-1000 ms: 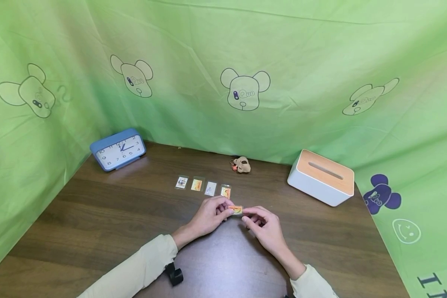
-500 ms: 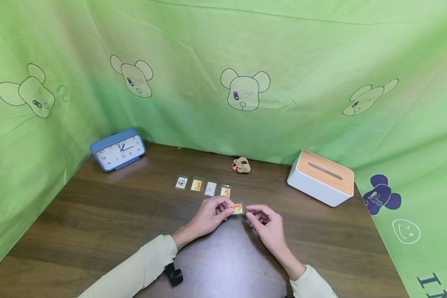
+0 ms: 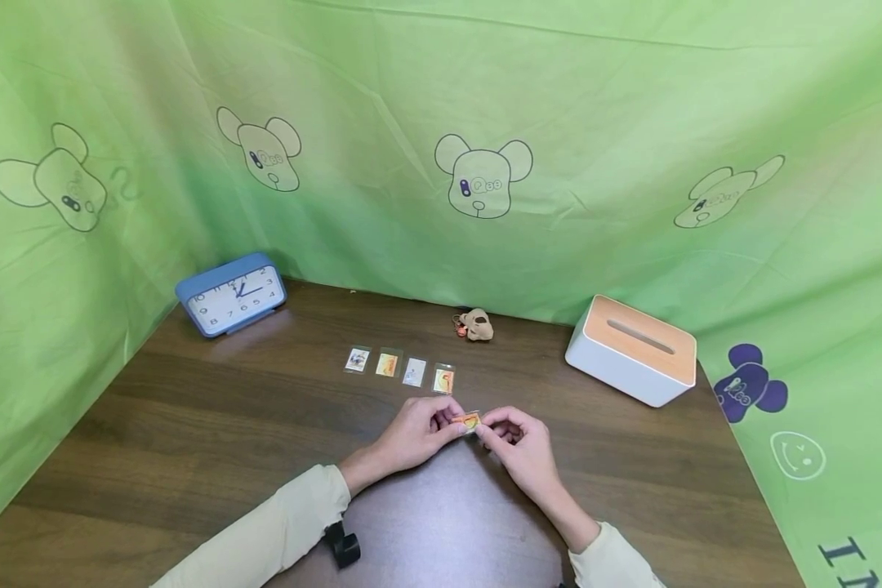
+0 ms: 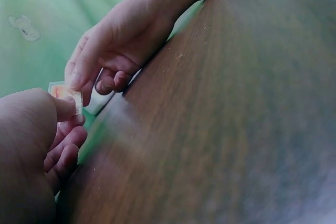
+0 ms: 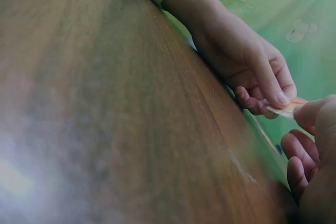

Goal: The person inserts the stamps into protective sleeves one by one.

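Observation:
A small orange-and-yellow stamp in a clear sleeve (image 3: 472, 420) is held just above the table between both hands. My left hand (image 3: 419, 430) pinches its left end between thumb and fingers. At its right end, the thumb and forefinger of my right hand (image 3: 522, 445) pinch the sleeve. Both wrist views show a thumb pressed on either side of the stamp (image 4: 62, 92). Beyond the hands lies a row of several similar sleeved stamps (image 3: 414, 372) on the table, some orange-yellow and some pale, the rightmost (image 3: 444, 380) closest to my left hand.
A blue clock (image 3: 233, 296) stands at the back left of the brown wooden table (image 3: 213, 441). Near the back middle sits a small beige trinket (image 3: 478, 325) with a red bead. A white tissue box (image 3: 632, 351) with a wood-look lid is at the right. Green printed cloth (image 3: 367, 163) encloses the table.
My right hand drew slightly off the stamp, then came back left and now pinches its right end. My left hand has shifted down a little; the stamp is now tilted.

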`<action>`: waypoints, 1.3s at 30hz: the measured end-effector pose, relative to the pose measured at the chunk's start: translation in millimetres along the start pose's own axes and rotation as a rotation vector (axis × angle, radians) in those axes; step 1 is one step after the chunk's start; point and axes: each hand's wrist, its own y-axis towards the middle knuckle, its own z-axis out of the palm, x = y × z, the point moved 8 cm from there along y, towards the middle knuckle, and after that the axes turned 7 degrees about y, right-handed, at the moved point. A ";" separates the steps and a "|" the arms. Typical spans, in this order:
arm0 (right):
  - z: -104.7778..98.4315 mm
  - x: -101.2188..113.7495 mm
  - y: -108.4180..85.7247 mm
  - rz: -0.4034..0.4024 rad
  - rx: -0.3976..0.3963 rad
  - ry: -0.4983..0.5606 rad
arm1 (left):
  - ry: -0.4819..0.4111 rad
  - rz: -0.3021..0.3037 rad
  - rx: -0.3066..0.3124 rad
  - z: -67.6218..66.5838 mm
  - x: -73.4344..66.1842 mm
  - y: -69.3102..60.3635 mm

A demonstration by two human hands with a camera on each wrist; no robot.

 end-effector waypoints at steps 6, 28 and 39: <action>1.6 0.3 -1.4 0.024 -0.019 0.030 | 0.041 0.005 0.008 5.2 -3.7 -1.9; -19.4 2.9 12.0 -0.004 -0.147 -0.008 | 0.033 -0.032 -0.056 -11.4 5.2 -18.9; -26.9 -17.6 39.0 0.055 -0.096 -0.203 | 0.037 -0.046 -0.028 -12.2 6.2 -22.0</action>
